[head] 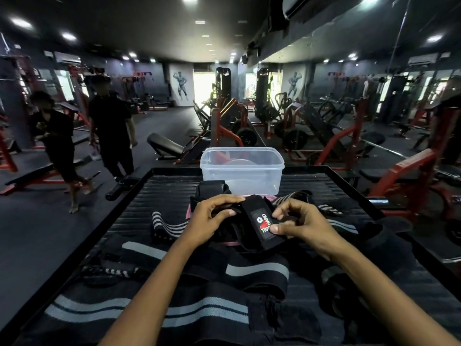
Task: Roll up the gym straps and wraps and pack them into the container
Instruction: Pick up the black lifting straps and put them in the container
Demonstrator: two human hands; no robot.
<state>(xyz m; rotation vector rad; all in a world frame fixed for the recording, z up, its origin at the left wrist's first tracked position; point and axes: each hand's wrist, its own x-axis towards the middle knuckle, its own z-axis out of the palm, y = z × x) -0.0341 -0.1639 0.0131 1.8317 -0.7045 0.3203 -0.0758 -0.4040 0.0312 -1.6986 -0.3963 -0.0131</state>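
Rolling looks barely started: the black labelled wrap (262,226) is pinched in both grips, left hand (212,218) and right hand (299,224), above the table (324,186) centre. The clear container (242,168) at the far edge holds no rolls that I can see. Striped wraps (174,310) and other straps (164,227) lie loose around it, all unpacked.
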